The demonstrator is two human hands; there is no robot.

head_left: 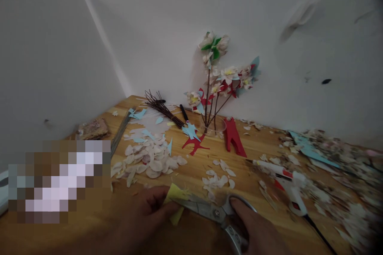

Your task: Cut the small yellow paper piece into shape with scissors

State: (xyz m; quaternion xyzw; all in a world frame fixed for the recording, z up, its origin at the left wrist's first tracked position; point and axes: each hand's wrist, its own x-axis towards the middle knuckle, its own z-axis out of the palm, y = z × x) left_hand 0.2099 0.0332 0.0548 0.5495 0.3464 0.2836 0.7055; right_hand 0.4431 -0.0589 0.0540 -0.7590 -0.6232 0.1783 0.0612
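At the bottom centre, my left hand [149, 209] pinches a piece of yellow paper [176, 193] between thumb and fingers. My right hand [254, 223] grips metal scissors [220, 211] by their handles, thumb through the upper loop. The blades point left and lie against the yellow paper near my left thumb; whether they are parted is hard to see. Fine cut strips show along the paper's upper edge. Just beyond my hands lie a pile of pale petals [155, 157] and a smaller group of petals [217, 179].
A white glue gun [291, 185] lies at right, its cord running to the front edge. Handmade flowers [229, 73] stand in a clear container [220, 125] by the wall. Red paper [233, 137], blue scraps [190, 129], a stem bundle [166, 109] and scattered petals [353, 211] surround them.
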